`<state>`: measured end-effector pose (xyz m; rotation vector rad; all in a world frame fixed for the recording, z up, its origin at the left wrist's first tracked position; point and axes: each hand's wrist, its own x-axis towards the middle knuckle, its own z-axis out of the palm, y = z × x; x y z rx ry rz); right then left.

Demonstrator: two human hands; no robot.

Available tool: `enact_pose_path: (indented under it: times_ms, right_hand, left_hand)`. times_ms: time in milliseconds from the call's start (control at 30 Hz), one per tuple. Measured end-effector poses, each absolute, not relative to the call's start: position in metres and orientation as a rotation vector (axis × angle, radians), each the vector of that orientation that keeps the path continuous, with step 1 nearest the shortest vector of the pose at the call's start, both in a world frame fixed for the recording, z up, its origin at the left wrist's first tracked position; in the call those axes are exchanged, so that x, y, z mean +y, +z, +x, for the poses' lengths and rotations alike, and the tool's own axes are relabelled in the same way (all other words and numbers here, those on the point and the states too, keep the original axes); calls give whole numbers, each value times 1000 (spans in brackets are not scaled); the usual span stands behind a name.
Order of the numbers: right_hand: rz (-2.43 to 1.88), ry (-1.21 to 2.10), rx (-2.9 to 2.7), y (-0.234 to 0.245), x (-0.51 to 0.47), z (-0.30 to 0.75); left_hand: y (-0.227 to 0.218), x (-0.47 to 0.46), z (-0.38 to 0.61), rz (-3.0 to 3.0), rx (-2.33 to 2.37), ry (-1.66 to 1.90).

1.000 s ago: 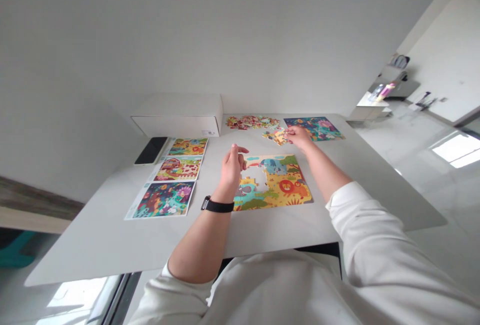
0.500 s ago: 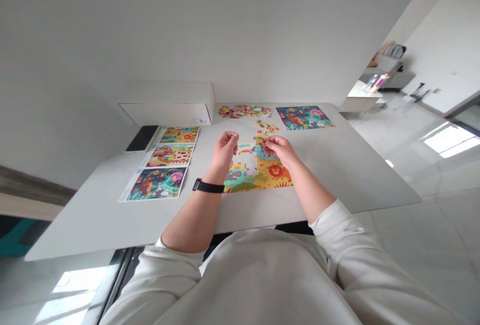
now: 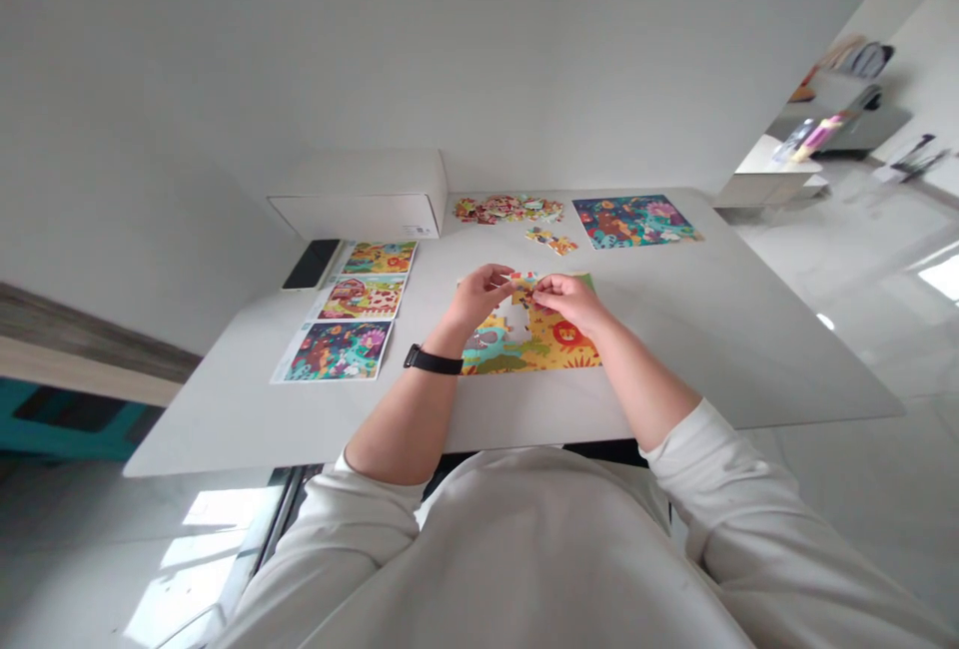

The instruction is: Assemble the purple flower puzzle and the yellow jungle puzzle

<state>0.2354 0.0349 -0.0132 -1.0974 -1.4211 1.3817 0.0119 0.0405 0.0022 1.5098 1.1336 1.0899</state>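
A partly assembled jigsaw puzzle (image 3: 565, 354) with a yellow savanna scene and a red lion lies on the table in front of me. It has a gap left of its middle, where the light surface shows. My right hand (image 3: 569, 302) is over the puzzle's upper part, its fingertips pinched on a small puzzle piece (image 3: 522, 298), yellow with dark marks. Across the gap, my left hand (image 3: 479, 298) hovers with fingers curved and parted from the thumb, close to that piece; nothing shows in its grasp. A black band circles my left wrist.
Loose yellow pieces (image 3: 554, 242) lie beyond the puzzle, and a heap of reddish pieces (image 3: 509, 209) sits against the wall. A dark-blue finished puzzle (image 3: 636, 221) is at back right. Left are three picture sheets (image 3: 341, 351), a phone (image 3: 313, 264) and a white box (image 3: 360, 215).
My left hand has unfolded from closed fingers and moved toward my right hand. The right hand keeps its pinch over the puzzle. The whole view has swung slightly left.
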Motion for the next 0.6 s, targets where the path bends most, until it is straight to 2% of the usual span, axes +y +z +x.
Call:
enact_pose_path:
  times_ms: [600]
  right_hand:
    - [-1123, 1289, -1559, -13, 34, 239]
  left_hand:
    - [15, 33, 12, 1579, 1250, 1027]
